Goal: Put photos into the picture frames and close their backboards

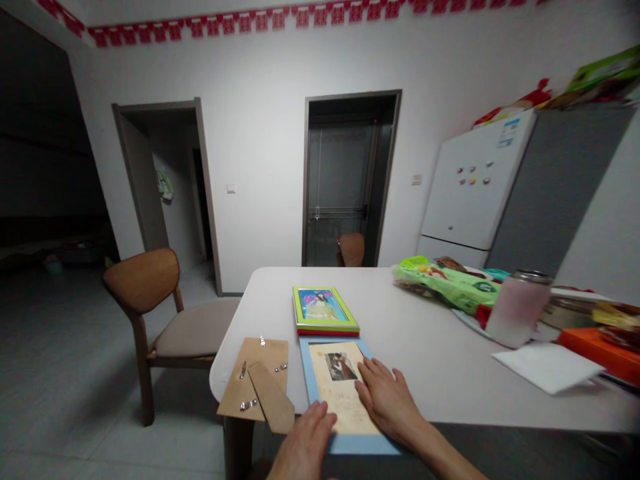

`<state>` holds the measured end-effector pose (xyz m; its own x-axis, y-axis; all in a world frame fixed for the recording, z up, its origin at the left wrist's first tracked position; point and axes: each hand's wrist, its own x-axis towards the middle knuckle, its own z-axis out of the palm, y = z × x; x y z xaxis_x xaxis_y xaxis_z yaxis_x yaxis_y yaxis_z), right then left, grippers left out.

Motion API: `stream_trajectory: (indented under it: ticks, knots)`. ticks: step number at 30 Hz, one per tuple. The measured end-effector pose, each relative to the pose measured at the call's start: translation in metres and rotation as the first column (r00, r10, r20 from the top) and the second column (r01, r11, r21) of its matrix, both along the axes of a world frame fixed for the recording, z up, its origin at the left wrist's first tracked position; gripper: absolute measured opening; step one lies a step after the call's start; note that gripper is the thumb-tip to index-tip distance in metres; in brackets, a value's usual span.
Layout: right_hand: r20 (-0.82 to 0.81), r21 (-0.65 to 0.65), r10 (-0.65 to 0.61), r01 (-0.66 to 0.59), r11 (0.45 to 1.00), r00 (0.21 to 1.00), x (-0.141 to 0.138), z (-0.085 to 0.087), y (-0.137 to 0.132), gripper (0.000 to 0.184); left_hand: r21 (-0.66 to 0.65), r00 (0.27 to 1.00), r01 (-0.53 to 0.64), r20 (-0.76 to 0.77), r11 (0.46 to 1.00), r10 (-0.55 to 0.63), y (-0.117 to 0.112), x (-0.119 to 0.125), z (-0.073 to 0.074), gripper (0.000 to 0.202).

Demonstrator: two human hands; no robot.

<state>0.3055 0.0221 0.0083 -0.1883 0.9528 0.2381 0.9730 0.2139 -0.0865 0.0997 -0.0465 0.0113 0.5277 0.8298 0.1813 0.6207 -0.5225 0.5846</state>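
A light blue picture frame [306,363] lies face down at the near edge of the white table [430,333], with a cream card and a small photo [341,366] in its opening. My right hand [387,397] rests flat on the card's right side, fingers stretched out. My left hand [306,443] lies at the frame's near left corner, fingers flat on the card. To the left of the frame lies its brown backing board [256,383] with a stand flap and metal clips. Behind the frame sits a stack of frames [324,311], the top one green.
A wooden chair [160,320] stands left of the table. On the right side are green snack bags [450,283], a pale pink tumbler [517,308], a white paper [547,367] and an orange box [600,350]. A refrigerator [475,187] stands behind, with two doorways in the far wall.
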Motion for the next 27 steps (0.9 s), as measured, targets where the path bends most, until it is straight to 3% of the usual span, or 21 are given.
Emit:
stream_trajectory:
  ticks: [4, 8, 13, 15, 17, 20, 23, 27]
  knots:
    - [0.007, -0.058, 0.022, -0.021, 0.998, 1.0, 0.0, 0.002, -0.003, 0.041, 0.01, 0.996, -0.048, -0.07, 0.999, 0.049, 0.002, 0.023, -0.007, 0.07]
    - [0.005, -0.113, 0.074, -0.073, 0.991, 0.997, 0.001, 0.007, -0.006, 0.044, 0.018, 0.993, -0.089, -0.078, 0.996, 0.09, 0.001, 0.027, -0.004, 0.07]
    - [-0.064, -0.14, 0.033, -0.042, 0.989, 0.997, 0.001, 0.013, -0.006, 0.046, 0.097, 1.0, 0.002, -0.002, 0.995, -0.002, 0.001, 0.0, -0.01, 0.068]
    - [-0.11, -0.084, 0.039, -0.048, 0.995, 0.993, -0.008, 0.018, -0.01, 0.043, 0.165, 0.997, -0.077, -0.012, 0.983, 0.08, 0.002, -0.023, -0.012, 0.07]
    - [-0.156, -0.043, 0.121, -0.129, 0.991, 0.98, -0.026, 0.025, -0.016, 0.04, 0.21, 0.953, -0.275, -0.067, 0.938, 0.294, 0.005, -0.049, -0.01, 0.071]
    - [-0.222, -0.009, 0.3, -0.309, 0.951, 0.928, -0.069, 0.034, -0.027, 0.037, 0.253, 0.816, -0.503, -0.177, 0.827, 0.55, 0.015, -0.08, -0.008, 0.066]
    - [-0.25, -0.038, 0.374, -0.395, 0.918, 0.893, -0.117, 0.033, -0.034, 0.034, 0.241, 0.765, -0.544, -0.252, 0.804, 0.593, 0.024, -0.094, -0.011, 0.061]
    - [-0.243, -0.013, 0.33, -0.344, 0.939, 0.912, -0.157, 0.018, -0.03, 0.042, 0.252, 0.759, -0.544, -0.26, 0.8, 0.597, 0.03, -0.1, -0.019, 0.053]
